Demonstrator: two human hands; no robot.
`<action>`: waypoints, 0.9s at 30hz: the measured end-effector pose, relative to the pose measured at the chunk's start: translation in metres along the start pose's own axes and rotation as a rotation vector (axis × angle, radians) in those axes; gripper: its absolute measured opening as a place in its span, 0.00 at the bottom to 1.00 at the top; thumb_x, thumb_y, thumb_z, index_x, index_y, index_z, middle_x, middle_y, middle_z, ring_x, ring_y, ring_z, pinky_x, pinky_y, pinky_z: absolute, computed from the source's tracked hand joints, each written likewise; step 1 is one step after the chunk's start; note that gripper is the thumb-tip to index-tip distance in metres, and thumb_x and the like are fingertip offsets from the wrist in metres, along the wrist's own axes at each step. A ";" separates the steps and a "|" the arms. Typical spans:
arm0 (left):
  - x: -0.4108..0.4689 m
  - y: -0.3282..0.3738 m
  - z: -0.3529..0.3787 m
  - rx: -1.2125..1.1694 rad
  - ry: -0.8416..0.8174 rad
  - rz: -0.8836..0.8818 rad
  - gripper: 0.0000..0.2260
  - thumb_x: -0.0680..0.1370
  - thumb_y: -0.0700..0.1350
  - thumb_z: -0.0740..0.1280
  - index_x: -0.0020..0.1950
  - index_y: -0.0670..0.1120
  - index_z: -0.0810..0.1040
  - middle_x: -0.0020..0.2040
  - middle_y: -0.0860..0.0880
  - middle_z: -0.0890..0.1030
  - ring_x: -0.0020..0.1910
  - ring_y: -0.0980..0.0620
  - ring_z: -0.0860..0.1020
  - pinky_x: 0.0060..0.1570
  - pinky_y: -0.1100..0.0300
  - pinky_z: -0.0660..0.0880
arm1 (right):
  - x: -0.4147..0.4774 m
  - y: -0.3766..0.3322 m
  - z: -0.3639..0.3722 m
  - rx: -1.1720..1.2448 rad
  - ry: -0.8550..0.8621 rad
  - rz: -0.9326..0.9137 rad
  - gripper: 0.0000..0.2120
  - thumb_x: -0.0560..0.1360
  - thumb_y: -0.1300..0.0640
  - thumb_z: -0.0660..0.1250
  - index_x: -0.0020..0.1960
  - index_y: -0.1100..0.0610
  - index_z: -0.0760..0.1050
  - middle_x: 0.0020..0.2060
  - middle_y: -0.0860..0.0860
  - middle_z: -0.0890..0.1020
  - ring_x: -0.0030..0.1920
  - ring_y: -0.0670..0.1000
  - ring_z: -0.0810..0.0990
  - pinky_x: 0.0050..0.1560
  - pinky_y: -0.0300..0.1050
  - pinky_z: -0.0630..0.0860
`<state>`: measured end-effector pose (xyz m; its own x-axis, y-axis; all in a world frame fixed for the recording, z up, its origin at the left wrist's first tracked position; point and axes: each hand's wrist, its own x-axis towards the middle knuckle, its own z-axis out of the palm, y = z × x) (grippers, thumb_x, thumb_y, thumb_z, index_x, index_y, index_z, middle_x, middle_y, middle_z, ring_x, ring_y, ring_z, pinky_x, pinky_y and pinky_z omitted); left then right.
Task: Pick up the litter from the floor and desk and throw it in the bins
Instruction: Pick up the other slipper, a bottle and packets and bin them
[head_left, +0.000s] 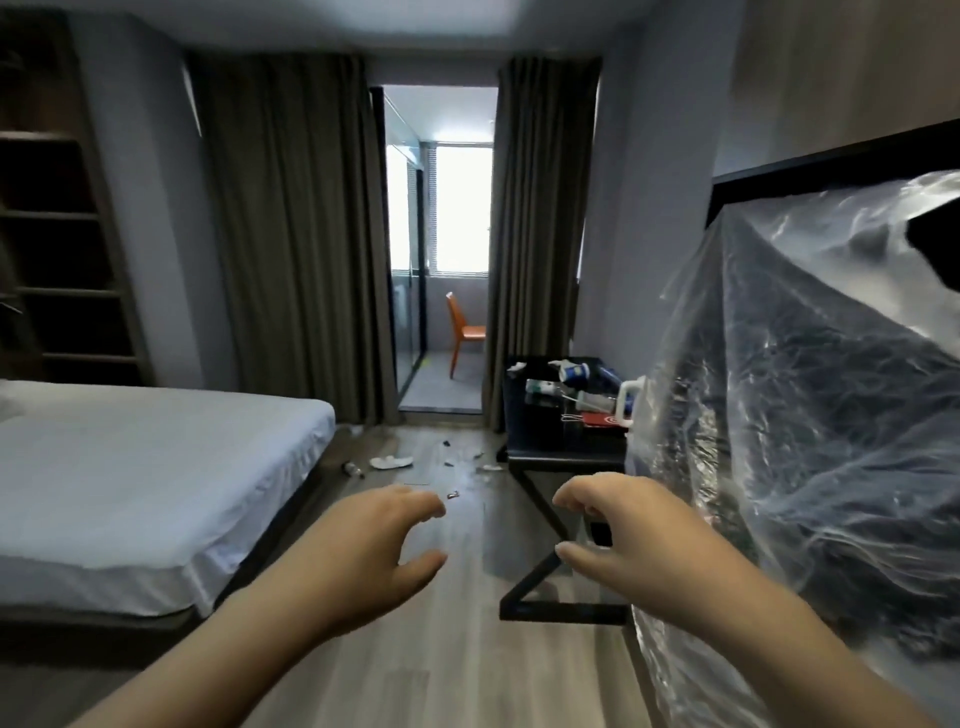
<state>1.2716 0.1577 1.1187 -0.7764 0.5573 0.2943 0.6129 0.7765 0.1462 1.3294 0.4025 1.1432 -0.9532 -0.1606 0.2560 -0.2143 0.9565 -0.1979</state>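
**Both hands free — litter lying on the table and on the floor to its left**

I am holding both hands out in front of me with nothing in them. The left hand (379, 540) and the right hand (618, 535) are hanging loose, fingers (415, 506) half curled and apart from the thumbs, gripping nothing.

The litter is sitting in two patches, and I am placing both by the table (563, 451). On its top, cups, bottles and a crumpled tissue are crowding together as table litter (574, 376), with a red card (602, 421) at the near edge. Left of the table, floor litter is lying scattered on the floor (467, 675). There is a white scrap (390, 461) well left of the table, and a small bottle (353, 469) further left again, on its side close to the bed (156, 457). A few small bits are lying between the scrap and the table leg.

As I am judging it, the coming reach is turning on this: everything is lying ahead of and below the fingers. The left hand is nearer the floor patch, the right hand nearer the table. The white scrap is running its long side across my view, so pinching from above across its short side looks easiest. I am seeing no bins from here. A plastic sheet (779, 389) is hanging right of the table, close beside my right arm.
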 end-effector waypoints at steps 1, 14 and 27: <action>0.009 -0.010 0.002 0.000 -0.002 -0.015 0.19 0.76 0.60 0.63 0.65 0.57 0.72 0.61 0.60 0.76 0.58 0.62 0.74 0.57 0.68 0.69 | 0.015 0.003 0.006 0.010 -0.019 -0.010 0.20 0.74 0.44 0.67 0.65 0.44 0.71 0.58 0.40 0.75 0.59 0.41 0.73 0.58 0.36 0.71; 0.149 -0.205 0.045 0.029 -0.009 -0.123 0.20 0.76 0.60 0.62 0.66 0.57 0.71 0.62 0.58 0.76 0.60 0.60 0.74 0.60 0.64 0.71 | 0.249 0.015 0.109 0.050 -0.113 0.006 0.20 0.73 0.42 0.67 0.64 0.43 0.72 0.58 0.39 0.76 0.58 0.41 0.73 0.58 0.37 0.71; 0.334 -0.380 0.103 -0.044 -0.147 -0.105 0.18 0.77 0.58 0.63 0.66 0.57 0.71 0.61 0.58 0.76 0.58 0.60 0.74 0.58 0.64 0.72 | 0.473 0.057 0.190 0.090 -0.193 0.148 0.21 0.74 0.43 0.67 0.65 0.43 0.71 0.59 0.40 0.77 0.60 0.41 0.73 0.60 0.39 0.73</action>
<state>0.7640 0.0794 1.0641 -0.8477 0.5133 0.1342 0.5305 0.8211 0.2107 0.8260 0.3351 1.0736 -0.9968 -0.0723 0.0340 -0.0792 0.9490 -0.3051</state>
